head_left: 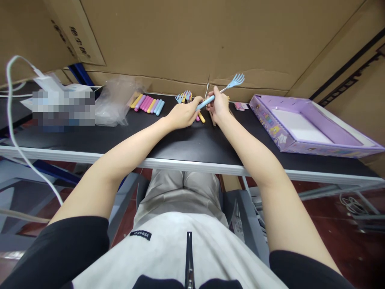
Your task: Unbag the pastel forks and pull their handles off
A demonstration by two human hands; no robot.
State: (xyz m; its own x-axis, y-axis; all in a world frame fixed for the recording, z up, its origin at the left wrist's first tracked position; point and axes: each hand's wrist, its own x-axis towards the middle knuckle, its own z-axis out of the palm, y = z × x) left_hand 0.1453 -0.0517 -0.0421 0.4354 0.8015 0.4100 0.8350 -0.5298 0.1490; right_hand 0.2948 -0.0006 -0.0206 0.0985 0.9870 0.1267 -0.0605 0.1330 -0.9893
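Observation:
Both my hands meet at the far middle of the black table [186, 140]. My left hand [183, 114] is closed around the blue handle of a small back scratcher [221, 90], whose claw head points up and right. My right hand [219, 105] is closed on the same scratcher near its thin metal shaft. Under my hands lie a few more scratchers [184, 96] with blue claws and yellow and pink handles. A row of pink, yellow, purple and blue handles [148, 104] lies to the left.
A purple open box [303, 126] sits at the right of the table. A crumpled clear plastic bag [116, 102] lies at the left, beside a white cable [12, 104]. Cardboard walls [192, 40] stand behind the table.

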